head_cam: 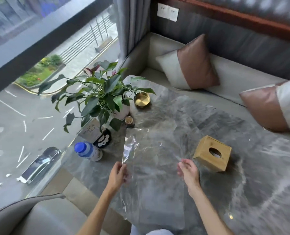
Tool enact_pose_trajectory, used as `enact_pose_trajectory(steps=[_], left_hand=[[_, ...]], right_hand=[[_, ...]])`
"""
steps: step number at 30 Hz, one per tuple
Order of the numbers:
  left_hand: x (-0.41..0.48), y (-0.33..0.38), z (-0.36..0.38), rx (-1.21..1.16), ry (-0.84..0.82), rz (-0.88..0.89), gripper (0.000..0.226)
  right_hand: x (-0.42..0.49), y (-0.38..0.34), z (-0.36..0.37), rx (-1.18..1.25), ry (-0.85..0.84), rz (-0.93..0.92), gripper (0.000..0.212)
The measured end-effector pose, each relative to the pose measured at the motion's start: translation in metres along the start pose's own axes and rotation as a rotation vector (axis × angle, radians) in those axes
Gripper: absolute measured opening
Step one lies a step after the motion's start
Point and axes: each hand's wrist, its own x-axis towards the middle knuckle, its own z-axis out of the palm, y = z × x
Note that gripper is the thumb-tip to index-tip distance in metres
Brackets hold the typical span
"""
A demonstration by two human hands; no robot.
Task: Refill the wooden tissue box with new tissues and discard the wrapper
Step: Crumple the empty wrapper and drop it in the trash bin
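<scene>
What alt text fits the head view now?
The left hand and right hand hold a clear wrapper spread above the marble table. A wooden tissue box stands to its right, a bottle and potted plant to its left.

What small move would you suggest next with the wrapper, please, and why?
Probably bring the left hand and right hand together to crumple the wrapper. They hold it spread flat, apparently empty, above the table near the box, so it looks ready to discard.

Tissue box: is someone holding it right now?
No, the tissue box sits on the table, while the left hand and right hand hold the wrapper.
</scene>
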Motion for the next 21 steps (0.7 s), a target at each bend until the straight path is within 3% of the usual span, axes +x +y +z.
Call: enact_pose_trajectory(steps=[6,10,12,14,17,19,21], left_hand=[[-0.088,-0.022,-0.003,-0.346,0.036,0.142,0.007],[-0.166,-0.054,0.005,-0.356,-0.142,0.128,0.07],[-0.205,-0.073,0.021,-0.269,-0.167,0.083,0.082],[-0.236,-0.083,0.033,-0.246,-0.108,0.11,0.075],[-0.26,-0.069,0.031,-0.454,0.089,0.271,0.066],[-0.271,-0.045,0.016,-0.594,0.166,0.399,0.068],[-0.289,-0.017,-0.001,-0.62,0.135,0.515,0.078]], right_hand=[[-0.033,-0.015,-0.039,0.194,-0.231,-0.131,0.018],[-0.054,-0.016,-0.06,0.286,-0.323,-0.136,0.017],[-0.071,-0.016,-0.071,0.261,-0.385,-0.169,0.017],[-0.088,-0.023,-0.08,0.214,-0.418,-0.211,0.017],[-0.108,-0.054,-0.089,0.186,-0.456,-0.335,0.022],[-0.125,-0.079,-0.091,0.111,-0.5,-0.477,0.028],[-0.144,-0.102,-0.088,-0.004,-0.529,-0.686,0.036]])
